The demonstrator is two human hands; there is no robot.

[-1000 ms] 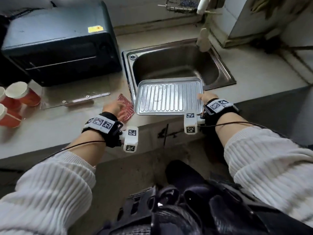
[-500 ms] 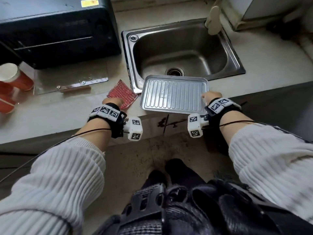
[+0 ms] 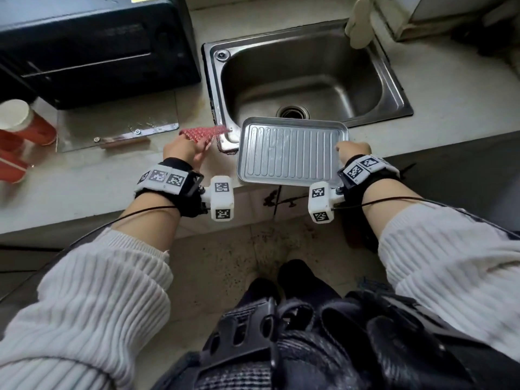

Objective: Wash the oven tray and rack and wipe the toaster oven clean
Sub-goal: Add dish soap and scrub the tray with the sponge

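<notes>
A ribbed metal oven tray (image 3: 289, 153) is held level over the counter's front edge, just in front of the steel sink (image 3: 304, 74). My right hand (image 3: 353, 150) grips its right rim. My left hand (image 3: 183, 149) holds a red patterned cloth (image 3: 204, 132), lifted off the counter left of the tray. The black toaster oven (image 3: 92, 46) stands at the back left with its glass door (image 3: 118, 125) folded down flat on the counter. No rack is in view.
Red cups with white lids (image 3: 22, 122) stand at the far left counter edge. A cream faucet handle (image 3: 358, 21) hangs over the sink's back rim. The sink drain (image 3: 292, 111) shows just behind the tray. Floor tiles lie below.
My left hand has picked the red cloth up off the counter. The tray, in my right hand, has come nearer to the counter's front edge as my view tilted down.
</notes>
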